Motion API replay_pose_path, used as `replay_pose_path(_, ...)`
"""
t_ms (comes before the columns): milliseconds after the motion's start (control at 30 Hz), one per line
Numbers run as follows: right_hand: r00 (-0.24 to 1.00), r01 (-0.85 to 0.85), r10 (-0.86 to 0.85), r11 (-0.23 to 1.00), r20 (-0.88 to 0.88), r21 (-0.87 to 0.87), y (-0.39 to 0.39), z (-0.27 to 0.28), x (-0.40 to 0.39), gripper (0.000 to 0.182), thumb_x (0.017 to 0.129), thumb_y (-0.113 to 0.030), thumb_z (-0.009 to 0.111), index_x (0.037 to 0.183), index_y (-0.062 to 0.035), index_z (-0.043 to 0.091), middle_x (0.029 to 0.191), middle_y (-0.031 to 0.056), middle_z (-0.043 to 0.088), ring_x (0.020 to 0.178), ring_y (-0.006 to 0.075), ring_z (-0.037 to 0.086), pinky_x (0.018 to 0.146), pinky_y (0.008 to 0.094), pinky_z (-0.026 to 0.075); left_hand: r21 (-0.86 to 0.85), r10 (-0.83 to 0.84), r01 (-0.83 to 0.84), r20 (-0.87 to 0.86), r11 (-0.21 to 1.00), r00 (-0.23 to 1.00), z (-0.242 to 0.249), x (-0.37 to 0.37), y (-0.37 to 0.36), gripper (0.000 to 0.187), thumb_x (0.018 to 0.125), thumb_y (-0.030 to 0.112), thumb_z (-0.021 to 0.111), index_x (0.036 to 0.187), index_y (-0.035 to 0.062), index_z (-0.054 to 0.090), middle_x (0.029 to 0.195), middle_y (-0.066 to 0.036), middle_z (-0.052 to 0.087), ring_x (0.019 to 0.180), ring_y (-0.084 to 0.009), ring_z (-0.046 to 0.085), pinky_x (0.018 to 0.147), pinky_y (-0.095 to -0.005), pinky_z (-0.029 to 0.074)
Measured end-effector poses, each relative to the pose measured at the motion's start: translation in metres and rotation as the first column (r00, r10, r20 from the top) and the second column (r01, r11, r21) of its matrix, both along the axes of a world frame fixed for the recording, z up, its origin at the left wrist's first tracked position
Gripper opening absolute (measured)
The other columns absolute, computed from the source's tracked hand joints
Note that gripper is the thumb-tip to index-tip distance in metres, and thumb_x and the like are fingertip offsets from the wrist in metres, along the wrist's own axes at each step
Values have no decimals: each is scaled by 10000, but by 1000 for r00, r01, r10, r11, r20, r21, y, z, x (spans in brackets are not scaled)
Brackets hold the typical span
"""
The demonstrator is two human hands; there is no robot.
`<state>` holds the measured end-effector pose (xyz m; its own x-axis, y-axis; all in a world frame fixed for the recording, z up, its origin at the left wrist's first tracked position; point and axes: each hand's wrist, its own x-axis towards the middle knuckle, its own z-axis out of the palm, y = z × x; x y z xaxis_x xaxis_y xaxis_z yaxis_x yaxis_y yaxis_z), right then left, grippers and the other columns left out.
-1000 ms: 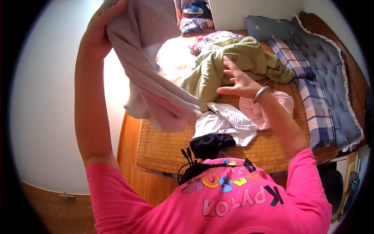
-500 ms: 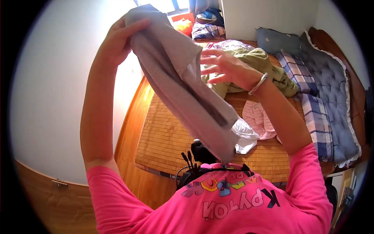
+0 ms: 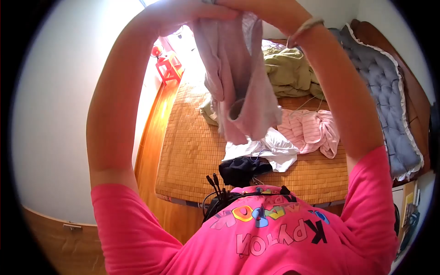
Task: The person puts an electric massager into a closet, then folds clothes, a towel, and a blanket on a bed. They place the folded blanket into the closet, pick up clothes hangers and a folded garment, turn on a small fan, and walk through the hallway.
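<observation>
A pale grey garment (image 3: 229,73) hangs from my raised hands at the top of the view, its folds falling open in the middle and a rolled opening showing near its lower end. My left hand (image 3: 195,13) is closed on its upper edge, thumb lying across the cloth. Close beside it, my right hand (image 3: 261,8) is at the same upper edge, partly cut off by the frame, its fingers mostly hidden. Below the garment, a white piece of clothing (image 3: 279,153) and a black one (image 3: 243,170) lie on the bed mat.
The bed has a woven mat (image 3: 183,156). On it lie a pink striped garment (image 3: 316,130) with thin wire lines above it and an olive-green heap of cloth (image 3: 291,71). A grey quilted pad (image 3: 389,110) runs along the right. A red stool (image 3: 169,66) stands by the far wall.
Both hands have moved up, and my right hand has come from beside the garment to its top edge. The garment now hangs straighter instead of slanting down to the right.
</observation>
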<state>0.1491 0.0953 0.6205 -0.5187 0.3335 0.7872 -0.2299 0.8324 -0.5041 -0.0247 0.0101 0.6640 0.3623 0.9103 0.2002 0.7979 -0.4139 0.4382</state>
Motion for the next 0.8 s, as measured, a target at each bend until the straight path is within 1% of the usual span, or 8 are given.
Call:
replay_pose_path(67, 981, 138, -153, 982, -121, -127, -4, -26, 8, 290, 773, -155, 697, 976, 38, 622, 823, 84, 653, 754, 120, 609, 670, 250, 488, 27, 26, -30, 148, 999, 989, 5, 3, 4, 496, 812, 285, 686, 1220, 29, 565, 1143, -84, 614, 1067, -196, 566, 948, -323, 425)
replay_pose_path(300, 889, 458, -457, 887, 30, -67, -56, -158, 64, 1077, 622, -350, 848, 1413, -41, 187, 1448, 153, 202, 1217, 302, 424, 953, 417, 434, 5, 33, -40, 486, 999, 873, 49, 0, 11, 286, 889, 197, 602, 1080, -16, 606, 1066, -100, 628, 1015, -156, 593, 877, -261, 467)
replay_pose_path(400, 729, 683, -677, 712, -101, 161, -52, -201, 61, 934, 607, -406, 826, 1321, -2, 379, 1295, 226, 417, 1200, 319, 437, 1001, 414, 373, 20, -70, 71, 532, 997, 844, 57, -12, 17, 290, 880, 177, 598, 1097, -15, 597, 1080, -104, 622, 1005, -175, 597, 892, -272, 462)
replay_pose_path(433, 780, 626, -625, 780, -11, 28, -34, -215, 65, 739, 684, -365, 773, 1253, -10, 463, 1200, 184, 504, 1123, 275, 493, 961, 389, 403, 316, -304, 408, -329, 857, 894, 69, -31, 25, 279, 872, 132, 577, 1112, -9, 589, 1084, -98, 616, 987, -183, 593, 891, -282, 458)
replay_pose_path(533, 884, 268, -439, 757, -160, -596, 43, -212, 95, 292, 867, -235, 611, 1071, -27, 628, 927, 57, 649, 886, 155, 576, 831, 313, 461, 121, 153, -177, 186, 977, 971, 63, -90, 53, 465, 790, 216, 697, 1195, 27, 567, 1096, -81, 613, 1015, -183, 579, 910, -306, 465)
replay_pose_path(633, 828, 394, -518, 811, -217, -432, 85, -152, 142, 246, 885, -186, 590, 1057, -16, 636, 942, 26, 645, 855, 95, 547, 785, 251, 452, 22, -1, -1, 98, 1000, 995, 40, -75, 11, 333, 824, 182, 655, 1113, 21, 621, 1038, -54, 633, 951, -168, 591, 886, -301, 474)
replay_pose_path(700, 841, 413, -491, 854, -227, -315, 92, -116, 152, 248, 875, -196, 611, 1039, -14, 647, 923, 17, 648, 838, 84, 549, 773, 238, 450, 19, 231, -234, 105, 972, 967, 24, -92, 20, 304, 822, 184, 666, 1081, 26, 639, 1017, -48, 646, 939, -159, 594, 880, -299, 477)
replay_pose_path(800, 938, 347, -336, 888, 90, -302, 87, -82, 155, 235, 866, -194, 625, 1014, -16, 666, 894, -4, 651, 815, 63, 549, 762, 214, 442, 1, 256, -259, 151, 966, 955, 7, -119, 18, 300, 820, 180, 678, 1074, 26, 639, 995, -52, 651, 909, -152, 605, 851, -295, 493)
